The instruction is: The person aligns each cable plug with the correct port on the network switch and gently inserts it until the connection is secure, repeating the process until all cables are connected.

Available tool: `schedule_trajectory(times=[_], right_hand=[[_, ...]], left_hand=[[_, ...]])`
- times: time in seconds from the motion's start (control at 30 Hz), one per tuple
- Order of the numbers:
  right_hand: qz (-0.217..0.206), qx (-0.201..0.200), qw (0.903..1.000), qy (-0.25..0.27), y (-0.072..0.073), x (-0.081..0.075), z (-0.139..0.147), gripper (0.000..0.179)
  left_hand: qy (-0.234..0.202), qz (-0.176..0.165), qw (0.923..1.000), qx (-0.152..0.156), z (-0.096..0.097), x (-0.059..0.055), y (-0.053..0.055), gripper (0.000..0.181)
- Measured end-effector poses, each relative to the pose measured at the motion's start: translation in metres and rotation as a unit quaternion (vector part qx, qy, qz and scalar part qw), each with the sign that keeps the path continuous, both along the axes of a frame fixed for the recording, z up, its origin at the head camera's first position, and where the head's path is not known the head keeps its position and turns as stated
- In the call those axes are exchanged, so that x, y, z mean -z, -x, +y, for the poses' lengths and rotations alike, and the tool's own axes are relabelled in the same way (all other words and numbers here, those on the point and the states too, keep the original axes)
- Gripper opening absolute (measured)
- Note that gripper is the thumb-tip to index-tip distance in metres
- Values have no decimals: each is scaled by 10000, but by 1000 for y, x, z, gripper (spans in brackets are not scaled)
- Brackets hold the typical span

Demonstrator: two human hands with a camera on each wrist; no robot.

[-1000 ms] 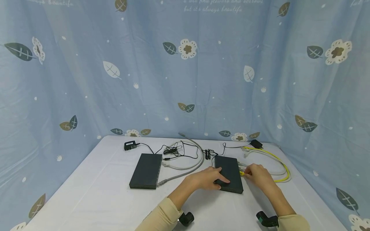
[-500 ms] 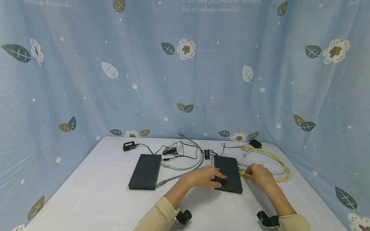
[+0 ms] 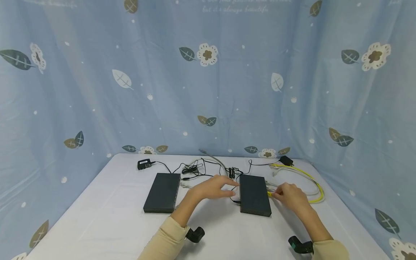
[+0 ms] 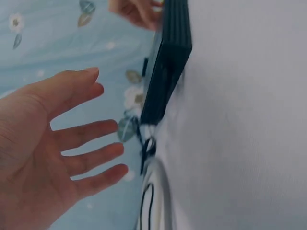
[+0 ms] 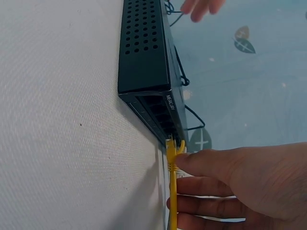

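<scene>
On the right of the table lies a black network switch (image 3: 255, 195), marked MERCURY in the right wrist view, with a row of ports (image 5: 160, 112) along its side. My right hand (image 3: 290, 196) pinches the yellow plug of an Ethernet cable (image 5: 171, 155) at one of these ports; how deep the plug sits cannot be seen. Grey-white cables (image 3: 271, 185) also run to that side of the switch. Off the switch's left edge hovers my left hand (image 3: 212, 187), fingers spread and holding nothing. A thin black power lead (image 3: 236, 201) meets the switch's left side.
A second black switch (image 3: 162, 193) lies at the left. Behind are a power adapter (image 3: 144, 164), bundled black cords (image 3: 190, 169), a grey cable (image 3: 211, 156) and another adapter (image 3: 286, 160). Yellow cable (image 3: 321, 193) loops at the right. A patterned blue curtain (image 3: 208, 90) hangs behind the table.
My left hand has lifted off the top of the right switch and moved left, clear of it. The right hand stays at the yellow plug. The view has shifted slightly.
</scene>
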State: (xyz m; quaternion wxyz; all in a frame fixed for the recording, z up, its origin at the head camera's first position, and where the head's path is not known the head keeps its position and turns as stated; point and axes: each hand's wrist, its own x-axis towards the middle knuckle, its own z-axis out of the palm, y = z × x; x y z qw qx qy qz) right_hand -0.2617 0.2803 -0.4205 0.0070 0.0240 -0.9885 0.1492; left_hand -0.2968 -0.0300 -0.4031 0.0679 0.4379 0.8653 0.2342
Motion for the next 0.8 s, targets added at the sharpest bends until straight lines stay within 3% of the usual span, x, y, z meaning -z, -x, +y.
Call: schedule_trajectory(times=[0.17,0.5,0.8], right_hand=[[-62,64,9999,-55,2,0,0,22],[-17,61,10000,-14,3,2,1,22],[-9,48,10000,33,2,2,2,20]], left_hand=[[-161,-346,9982,-466,-21,-2,2,40],[-368,104,9973,-625,-67,0,8,42],[-526,261,9915,-1159,-122,-3,6,49]])
